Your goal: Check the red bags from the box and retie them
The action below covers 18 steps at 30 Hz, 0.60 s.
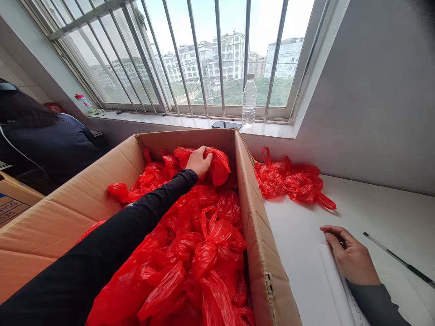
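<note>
In the middle of the frame, the left hand (200,164) reaches into a big brown box (267,244). Its fingers are curled in tight and it has hold of a soft red bag (220,167). The bag is right under the hand, and most of what shows puffs out to the right of the fingers, close to the box's far right corner. It is all scrunched up, so I can't tell which way its long side goes. More red bags (219,233) fill the box below and around it.

The right hand (351,258) is at the lower right, over the white table (360,199). Its thumb and first finger are bent close together near the top of some white paper (335,278). I can't tell if they pinch it. The left hand is the one touching the red bag. The right hand is well apart, past the box's side wall.

Another red heap (294,179) sits on the table, just beside the box. It lies up and left from the right hand, which is nearer to it, with no wall between. A pen (397,259) lies slanted to the right.
</note>
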Each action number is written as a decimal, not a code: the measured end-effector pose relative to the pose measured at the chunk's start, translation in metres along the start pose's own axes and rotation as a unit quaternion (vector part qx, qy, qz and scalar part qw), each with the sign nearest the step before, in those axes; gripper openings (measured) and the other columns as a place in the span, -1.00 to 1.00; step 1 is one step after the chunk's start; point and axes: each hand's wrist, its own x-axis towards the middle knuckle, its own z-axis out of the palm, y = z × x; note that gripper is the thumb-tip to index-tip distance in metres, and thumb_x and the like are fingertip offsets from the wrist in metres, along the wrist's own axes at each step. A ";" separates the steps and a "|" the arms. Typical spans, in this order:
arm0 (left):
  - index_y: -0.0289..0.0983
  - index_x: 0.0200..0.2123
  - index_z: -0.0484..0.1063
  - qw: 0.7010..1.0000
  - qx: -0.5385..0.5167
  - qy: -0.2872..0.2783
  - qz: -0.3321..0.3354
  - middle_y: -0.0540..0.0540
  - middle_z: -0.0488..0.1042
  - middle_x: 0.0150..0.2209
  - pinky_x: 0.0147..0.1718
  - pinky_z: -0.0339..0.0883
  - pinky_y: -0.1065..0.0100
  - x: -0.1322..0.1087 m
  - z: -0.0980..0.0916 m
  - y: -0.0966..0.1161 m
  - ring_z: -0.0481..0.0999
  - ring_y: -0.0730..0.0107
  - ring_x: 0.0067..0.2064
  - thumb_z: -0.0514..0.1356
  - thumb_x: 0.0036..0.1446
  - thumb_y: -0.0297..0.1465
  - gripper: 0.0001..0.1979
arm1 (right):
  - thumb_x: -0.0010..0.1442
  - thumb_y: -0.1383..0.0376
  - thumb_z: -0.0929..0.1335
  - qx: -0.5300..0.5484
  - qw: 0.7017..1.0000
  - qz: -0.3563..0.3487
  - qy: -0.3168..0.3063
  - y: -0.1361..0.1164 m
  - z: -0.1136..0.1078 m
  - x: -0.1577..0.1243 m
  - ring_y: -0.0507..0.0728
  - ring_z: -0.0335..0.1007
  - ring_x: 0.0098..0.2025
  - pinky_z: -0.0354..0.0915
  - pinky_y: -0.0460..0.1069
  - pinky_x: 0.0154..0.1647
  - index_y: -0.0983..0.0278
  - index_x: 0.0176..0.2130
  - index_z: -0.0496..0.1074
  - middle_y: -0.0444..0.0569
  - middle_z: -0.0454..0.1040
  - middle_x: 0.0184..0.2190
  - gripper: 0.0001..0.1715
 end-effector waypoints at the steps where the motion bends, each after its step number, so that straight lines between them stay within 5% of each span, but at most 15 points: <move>1: -0.38 0.15 0.30 1.000 0.000 -0.003 0.005 -0.25 0.47 0.12 0.12 0.27 0.32 -0.002 0.000 0.000 0.47 0.27 0.10 -0.13 0.34 -0.33 -0.57 | 0.00 -0.05 0.36 -0.002 1.000 0.003 -0.001 0.001 0.000 0.001 0.15 0.46 -0.37 0.35 -0.02 -0.46 0.18 -0.16 0.55 -0.03 0.57 -0.29 -0.50; 6: -0.25 0.34 0.16 0.989 0.037 -0.138 0.039 -0.12 0.59 -0.10 -0.05 0.39 0.36 -0.010 0.003 0.007 0.58 0.26 -0.11 0.16 0.18 -0.32 -0.34 | 0.01 -0.04 0.36 -0.001 1.000 0.001 -0.002 0.000 0.000 0.000 0.16 0.47 -0.34 0.35 -0.02 -0.45 0.18 -0.16 0.55 -0.03 0.58 -0.29 -0.51; 8: -0.20 0.37 0.12 0.981 0.069 -0.175 0.039 -0.09 0.61 -0.21 -0.08 0.40 0.33 -0.006 -0.007 0.011 0.60 0.22 -0.15 0.20 0.14 -0.32 -0.27 | 0.00 -0.04 0.36 0.007 1.000 -0.002 -0.002 0.001 0.000 0.000 0.17 0.49 -0.32 0.38 -0.01 -0.41 0.19 -0.15 0.55 -0.02 0.59 -0.26 -0.49; 12: -0.18 0.24 0.34 0.973 0.141 -0.180 0.004 -0.13 0.59 -0.05 0.02 0.35 0.32 -0.001 -0.044 0.010 0.56 0.19 -0.02 0.15 0.16 -0.27 -0.45 | -0.02 -0.03 0.36 0.011 1.000 -0.005 0.000 0.004 0.000 0.002 0.17 0.49 -0.30 0.38 0.01 -0.35 0.19 -0.16 0.56 -0.01 0.59 -0.23 -0.49; 18: -0.22 -0.10 0.56 0.946 0.242 -0.186 -0.108 -0.20 0.62 -0.12 -0.09 0.41 0.29 -0.049 -0.100 -0.044 0.59 0.11 -0.12 0.19 0.08 -0.13 -0.60 | -0.02 -0.03 0.33 0.006 1.000 -0.001 -0.002 -0.003 0.002 -0.002 0.18 0.47 -0.31 0.34 0.05 -0.31 0.14 -0.19 0.56 -0.05 0.58 -0.25 -0.53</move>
